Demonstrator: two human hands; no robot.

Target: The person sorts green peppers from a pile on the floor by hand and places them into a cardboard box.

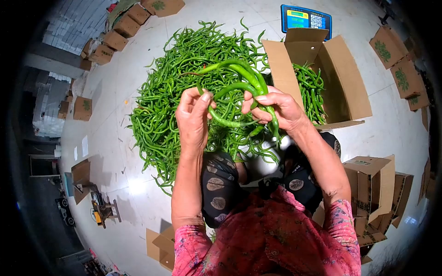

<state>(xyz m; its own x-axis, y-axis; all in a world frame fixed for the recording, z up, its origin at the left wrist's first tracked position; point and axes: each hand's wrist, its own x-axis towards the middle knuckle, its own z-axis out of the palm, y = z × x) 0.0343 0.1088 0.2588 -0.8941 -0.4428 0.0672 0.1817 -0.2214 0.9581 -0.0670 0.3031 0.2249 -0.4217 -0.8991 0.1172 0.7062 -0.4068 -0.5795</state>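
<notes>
Left hand (194, 110): one long green pepper (225, 122) is pinched between thumb and fingers, its curve bent round toward the right hand (278, 108). Right hand: fingers are clamped on a bunch of peppers (248, 73), part of it arced over to the left. Both hands are held above a big pepper pile (159, 108), which is spread across the floor (115, 161). An open cardboard box (343, 76) is set just beside the pile's right edge; loose peppers (311, 94) are seen inside, along its left side. A blue scale (306, 20) is placed behind the box. Opened cartons (375, 184) are stacked toward the floor's right edge, near the right elbow.
</notes>
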